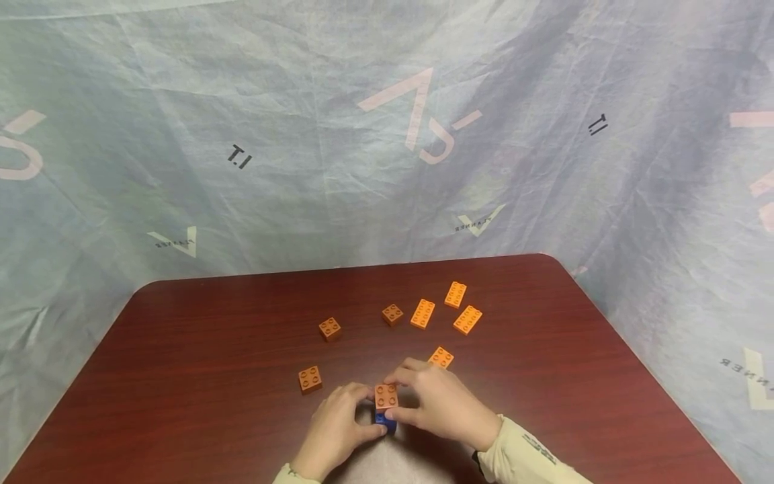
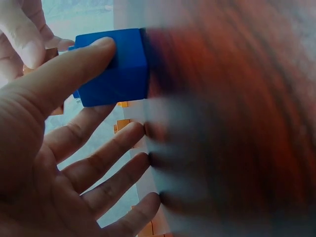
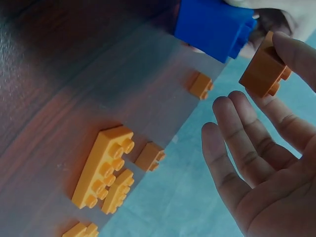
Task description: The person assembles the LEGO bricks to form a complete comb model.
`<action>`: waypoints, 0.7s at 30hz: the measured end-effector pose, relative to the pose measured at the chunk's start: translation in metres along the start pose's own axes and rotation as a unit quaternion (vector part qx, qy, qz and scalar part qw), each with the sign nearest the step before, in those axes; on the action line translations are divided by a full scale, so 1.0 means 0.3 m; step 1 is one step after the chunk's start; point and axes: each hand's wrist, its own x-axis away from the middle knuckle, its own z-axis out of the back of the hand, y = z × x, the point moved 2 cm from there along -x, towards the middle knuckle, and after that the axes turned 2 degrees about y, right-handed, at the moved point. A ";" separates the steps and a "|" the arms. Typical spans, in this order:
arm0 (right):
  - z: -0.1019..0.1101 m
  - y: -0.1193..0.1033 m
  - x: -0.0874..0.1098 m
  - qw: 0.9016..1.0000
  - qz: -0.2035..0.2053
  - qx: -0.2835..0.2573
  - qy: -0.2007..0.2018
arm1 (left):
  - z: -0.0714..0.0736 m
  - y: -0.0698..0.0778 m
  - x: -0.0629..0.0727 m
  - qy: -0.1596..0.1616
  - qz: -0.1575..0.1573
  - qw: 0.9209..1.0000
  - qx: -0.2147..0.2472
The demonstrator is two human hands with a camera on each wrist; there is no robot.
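Note:
A tall blue building block (image 2: pixel 113 74) stands on the table with its studs up, near the front edge. My left hand (image 1: pixel 337 425) grips it between thumb and index finger, and the other fingertips rest at the tabletop. Just above the block is a brown-orange brick with a two-by-two stud top (image 1: pixel 386 396). My right hand (image 1: pixel 444 401) pinches this brick between thumb and index finger. In the right wrist view a gap shows between the brick's underside and the blue studs. The right hand's remaining fingers are extended and hold nothing.
Three more brown-orange bricks lie to the left and behind: one left (image 1: pixel 310 380), one farther back (image 1: pixel 330 329), one at centre back (image 1: pixel 392 314). Several longer yellow-orange bricks (image 1: pixel 422 314) lie back right, one partly behind the right hand. A printed cloth (image 1: pixel 326 134) surrounds the dark red table (image 1: pixel 199 403).

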 end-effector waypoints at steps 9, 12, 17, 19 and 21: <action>-0.022 0.000 -0.006 1.000 -0.008 0.003 -0.011 | 0.001 0.000 0.001 -0.005 0.002 1.000 0.000; -0.022 -0.001 -0.006 1.000 -0.008 0.004 -0.014 | 0.000 -0.001 0.001 -0.006 0.004 1.000 0.000; -0.019 -0.004 -0.006 1.000 -0.007 0.003 -0.023 | 0.001 -0.002 0.000 -0.005 0.005 1.000 0.000; -0.017 -0.006 -0.006 1.000 -0.005 0.004 -0.024 | 0.001 -0.001 -0.001 -0.005 0.007 1.000 0.002; -0.016 -0.008 -0.005 1.000 -0.003 0.008 -0.024 | 0.001 -0.001 -0.001 -0.005 0.008 1.000 0.002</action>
